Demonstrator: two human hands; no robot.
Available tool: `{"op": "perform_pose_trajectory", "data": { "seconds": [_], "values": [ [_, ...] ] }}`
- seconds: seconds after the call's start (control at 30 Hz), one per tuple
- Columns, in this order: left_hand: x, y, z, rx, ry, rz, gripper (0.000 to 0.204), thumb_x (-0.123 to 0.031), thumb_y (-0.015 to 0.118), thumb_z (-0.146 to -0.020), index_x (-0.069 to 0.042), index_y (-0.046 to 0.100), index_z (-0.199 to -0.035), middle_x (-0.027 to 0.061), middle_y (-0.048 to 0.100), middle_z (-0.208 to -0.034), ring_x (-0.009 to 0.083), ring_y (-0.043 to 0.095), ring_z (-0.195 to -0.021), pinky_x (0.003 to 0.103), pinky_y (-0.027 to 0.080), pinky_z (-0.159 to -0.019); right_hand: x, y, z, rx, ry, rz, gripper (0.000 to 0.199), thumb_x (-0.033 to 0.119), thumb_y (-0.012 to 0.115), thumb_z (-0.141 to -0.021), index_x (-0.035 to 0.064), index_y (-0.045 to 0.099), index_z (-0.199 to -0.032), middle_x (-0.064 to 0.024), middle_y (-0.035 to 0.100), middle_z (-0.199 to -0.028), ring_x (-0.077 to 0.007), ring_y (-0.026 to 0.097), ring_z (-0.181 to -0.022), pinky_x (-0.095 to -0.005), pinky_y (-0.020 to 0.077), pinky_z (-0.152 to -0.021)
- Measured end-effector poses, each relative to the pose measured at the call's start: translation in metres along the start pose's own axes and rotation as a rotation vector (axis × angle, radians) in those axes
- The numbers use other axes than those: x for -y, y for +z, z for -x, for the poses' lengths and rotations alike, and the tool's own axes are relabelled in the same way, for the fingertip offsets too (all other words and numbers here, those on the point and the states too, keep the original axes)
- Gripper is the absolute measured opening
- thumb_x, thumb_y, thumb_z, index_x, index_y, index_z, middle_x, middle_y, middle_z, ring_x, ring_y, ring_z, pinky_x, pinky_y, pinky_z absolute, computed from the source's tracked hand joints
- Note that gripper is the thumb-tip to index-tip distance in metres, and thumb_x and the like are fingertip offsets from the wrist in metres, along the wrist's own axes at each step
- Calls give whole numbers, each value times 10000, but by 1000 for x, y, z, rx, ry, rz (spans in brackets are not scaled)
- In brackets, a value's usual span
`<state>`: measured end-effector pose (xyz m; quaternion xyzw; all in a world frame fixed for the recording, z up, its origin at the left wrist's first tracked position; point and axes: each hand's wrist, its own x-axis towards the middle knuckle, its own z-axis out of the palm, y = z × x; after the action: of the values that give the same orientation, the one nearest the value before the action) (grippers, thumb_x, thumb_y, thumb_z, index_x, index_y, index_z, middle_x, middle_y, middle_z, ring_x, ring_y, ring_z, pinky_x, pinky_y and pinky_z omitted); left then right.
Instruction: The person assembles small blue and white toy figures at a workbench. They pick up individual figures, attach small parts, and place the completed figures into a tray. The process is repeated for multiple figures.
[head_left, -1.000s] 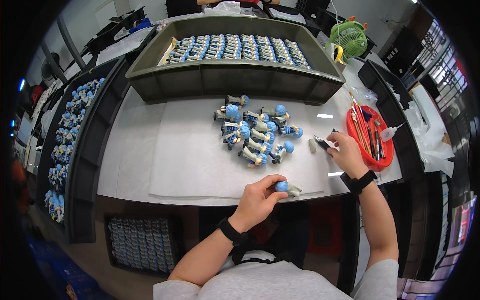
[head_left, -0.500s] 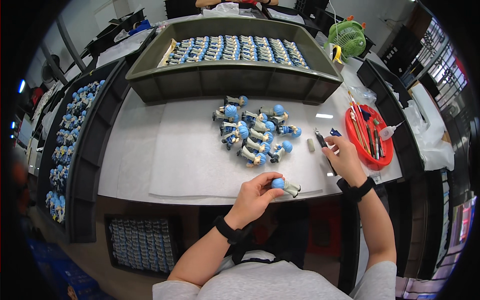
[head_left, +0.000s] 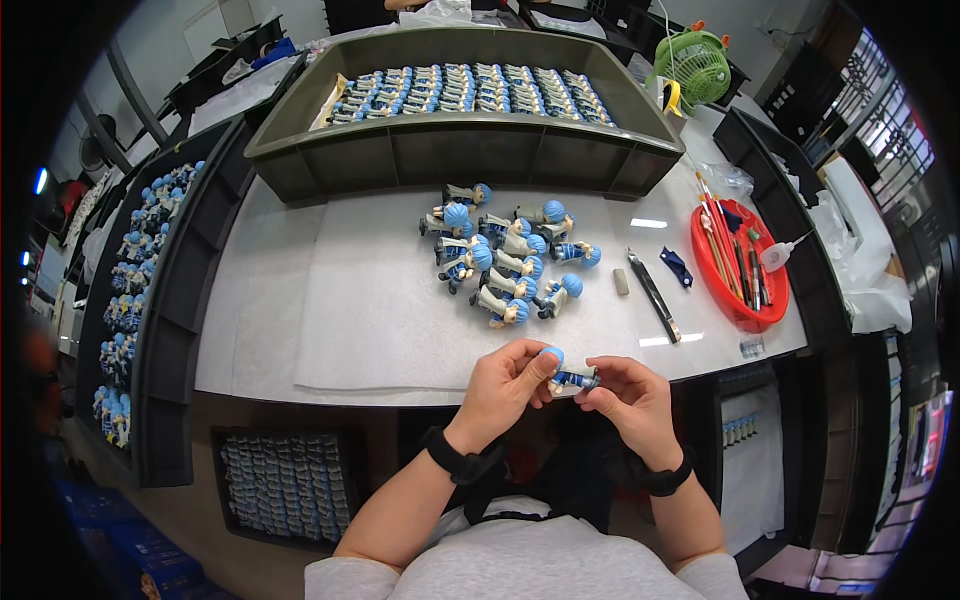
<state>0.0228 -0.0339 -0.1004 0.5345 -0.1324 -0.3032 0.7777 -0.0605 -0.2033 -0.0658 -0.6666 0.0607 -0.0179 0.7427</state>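
From where I stand, the held figurine is in front of the olive bin. Left hand: fingers clamped on its head. Right hand: fingers pinching its legs. Figurine rows lie arranged inside the bin; loose figurines lie unarranged before it.

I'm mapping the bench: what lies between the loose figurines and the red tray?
The head view shows a grey block, a slim black tool and a dark-blue piece between them.
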Motion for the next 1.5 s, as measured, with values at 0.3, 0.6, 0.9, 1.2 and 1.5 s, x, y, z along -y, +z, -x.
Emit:
{"op": "perform_pose_trajectory", "data": {
  "seconds": [0.3,0.6,0.9,1.2,1.5],
  "values": [
    [-2,6,3,-30,51,-39,331,-260,579,-904,-18,598,-1130,-3,601,-816,39,520,-659,168,434,-571,-9,4,12,-113,-198,112,398,-32,719,-732,-38,567,-1100,-74,601,-971,-109,592,-824,-233,519,-750],
    [-4,6,0,-51,-3,-55,283,-256,608,-887,-3,629,-1011,0,602,-730,30,513,-611,171,418,-519,-17,6,12,-204,-173,32,402,-10,708,-756,-31,552,-1126,-66,590,-987,-105,581,-847,-227,514,-742],
    [-5,9,2,-65,19,-157,350,-349,583,-890,-13,628,-980,22,604,-676,42,522,-528,158,393,-454,-18,4,11,-199,-171,-25,325,45,645,-834,-58,537,-1123,-96,611,-914,-129,611,-797,-249,530,-698],
    [-6,7,3,-31,37,-36,267,-183,615,-882,-4,607,-1079,6,602,-779,40,516,-646,184,429,-564,-20,4,14,-222,-165,-2,409,-52,693,-749,-35,541,-1128,-87,598,-996,-122,594,-859,-248,523,-758],
    [-4,1,4,26,34,49,335,-44,614,-850,-21,559,-1179,36,608,-983,71,575,-859,205,486,-751,-22,6,13,-234,-180,22,430,-92,685,-730,-23,539,-1129,-95,587,-1030,-141,597,-894,-262,525,-794]
  ]
}}
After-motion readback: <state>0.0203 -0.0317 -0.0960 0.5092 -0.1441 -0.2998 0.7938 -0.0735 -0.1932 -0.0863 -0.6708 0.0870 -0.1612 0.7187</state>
